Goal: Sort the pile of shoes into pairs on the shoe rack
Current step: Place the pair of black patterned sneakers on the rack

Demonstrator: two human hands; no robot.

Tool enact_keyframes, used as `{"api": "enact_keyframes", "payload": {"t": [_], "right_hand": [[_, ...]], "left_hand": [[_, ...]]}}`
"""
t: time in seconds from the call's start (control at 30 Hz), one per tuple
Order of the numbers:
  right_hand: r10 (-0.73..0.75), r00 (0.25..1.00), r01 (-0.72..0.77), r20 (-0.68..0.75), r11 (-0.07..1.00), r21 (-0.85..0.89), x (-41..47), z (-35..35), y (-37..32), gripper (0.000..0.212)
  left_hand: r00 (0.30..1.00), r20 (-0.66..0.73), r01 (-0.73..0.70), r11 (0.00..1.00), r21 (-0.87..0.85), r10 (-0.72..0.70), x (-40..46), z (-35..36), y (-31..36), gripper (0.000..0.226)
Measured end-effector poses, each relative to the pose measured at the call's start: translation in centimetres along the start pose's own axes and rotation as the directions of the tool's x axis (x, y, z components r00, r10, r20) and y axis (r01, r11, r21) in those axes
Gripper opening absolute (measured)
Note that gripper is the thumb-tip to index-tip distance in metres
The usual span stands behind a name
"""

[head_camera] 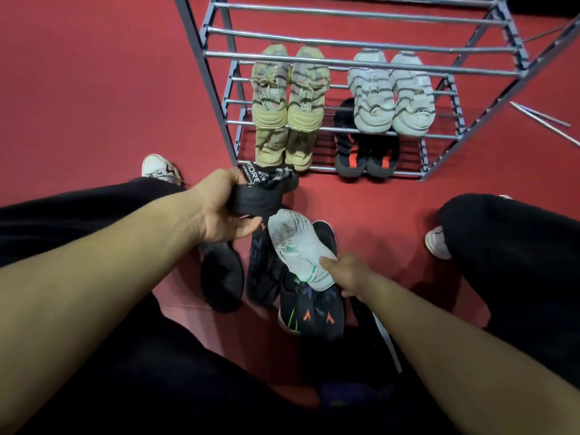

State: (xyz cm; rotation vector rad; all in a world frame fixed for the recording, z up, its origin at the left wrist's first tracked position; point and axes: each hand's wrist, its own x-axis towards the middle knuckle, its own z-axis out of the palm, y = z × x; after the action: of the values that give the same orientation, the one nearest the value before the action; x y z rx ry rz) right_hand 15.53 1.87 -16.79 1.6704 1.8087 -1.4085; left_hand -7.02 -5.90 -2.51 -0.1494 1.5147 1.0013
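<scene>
Left hand (224, 208): clamped on black lettered sneaker (263, 191), bare red floor (94, 89) beyond.
Right hand (348, 274): gripping white knit sneaker (298, 243) heel; grey metal rack (361, 62) edge ahead.

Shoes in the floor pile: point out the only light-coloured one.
It is the white shoe with green accents, lying on top of the pile under the right hand. Every other shoe in the pile is black, including the one in the left hand's grip.
</scene>
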Motion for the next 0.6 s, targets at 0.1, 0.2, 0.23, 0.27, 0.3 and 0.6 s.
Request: {"api": "enact_keyframes", "payload": {"t": [0.1,0.2,0.23,0.27,0.3,0.6], "right_hand": [[0.025,1.000,-0.026,0.008,0.984,0.175,0.0,0.8,-0.7,0.037],[0.128,0.986,-0.066,-0.106,0.887,0.457,0.0,-1.5,-1.8,0.021],[0.174,0.972,-0.062,-0.155,0.833,0.550,0.3,-3.0,-1.6,0.024],[0.229,0.953,-0.061,-0.199,0.786,0.615,0.2,-4.6,-1.3,0.022],[0.275,0.932,-0.057,-0.234,0.752,0.657,0.3,-6.1,-0.7,0.019],[0.417,0.885,-0.186,-0.209,0.727,0.661,2.9,-8.4,3.7,0.024]], "left_hand": [[0.999,0.024,-0.034,0.999,0.009,0.034,0.0,0.1,-0.1,0.014],[0.998,0.011,-0.061,0.998,-0.008,0.061,0.2,-0.1,0.3,0.017],[0.998,-0.004,-0.067,0.997,-0.038,0.067,0.4,-0.2,0.4,0.017],[0.997,-0.018,-0.070,0.994,-0.080,0.068,0.6,-0.4,0.5,0.017],[0.997,-0.023,-0.072,0.990,-0.125,0.070,0.8,-0.4,0.6,0.017],[0.996,0.010,-0.087,0.993,-0.079,0.088,3.1,-0.7,-1.1,0.024]]}}
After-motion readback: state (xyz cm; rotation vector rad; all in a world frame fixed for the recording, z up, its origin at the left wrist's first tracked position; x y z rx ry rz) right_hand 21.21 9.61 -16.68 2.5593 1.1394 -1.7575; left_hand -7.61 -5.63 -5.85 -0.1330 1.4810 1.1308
